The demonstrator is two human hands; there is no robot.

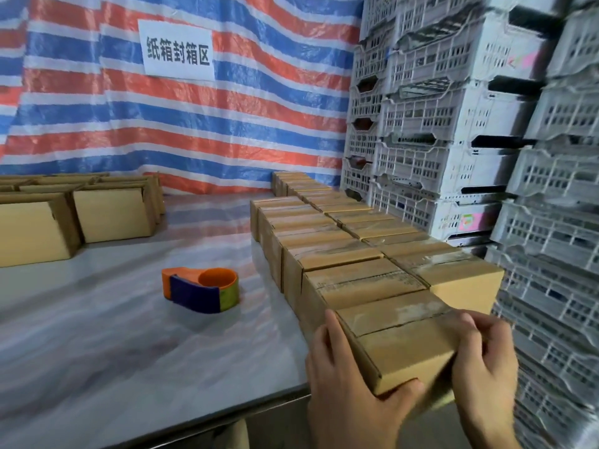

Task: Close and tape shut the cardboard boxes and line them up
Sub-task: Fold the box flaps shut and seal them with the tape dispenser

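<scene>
Nearest, at the near right corner of the table (97,345), a taped cardboard box (402,338) held at both ends. Left hand (343,384) wrapped around the left end, fingers up along that end face, thumb curled under the near bottom edge. Right hand (483,361) curled over the right end, fingertips hooked onto the top. Long axis left to right, rising slightly toward the right; taped seam along that same line, facing up. Placed as the nearest box of the left row (327,251), right against the box behind and parallel to it. Lower near edge blurred, so cannot tell whether flat on the table.

Further left, well apart from the hands, an orange and purple tape dispenser (202,290) lying on its side on the table, roll opening up, handle end toward the left.

Beyond, two rows of sealed boxes side by side, running away toward the back; right row (382,228) close along the stacked pale plastic crates (453,131).

At far left, a cluster of unsealed boxes (110,215) with flaps up.

Behind everything, a red, blue and white striped tarp (243,131) with a white sign (177,48) in Chinese characters.
</scene>
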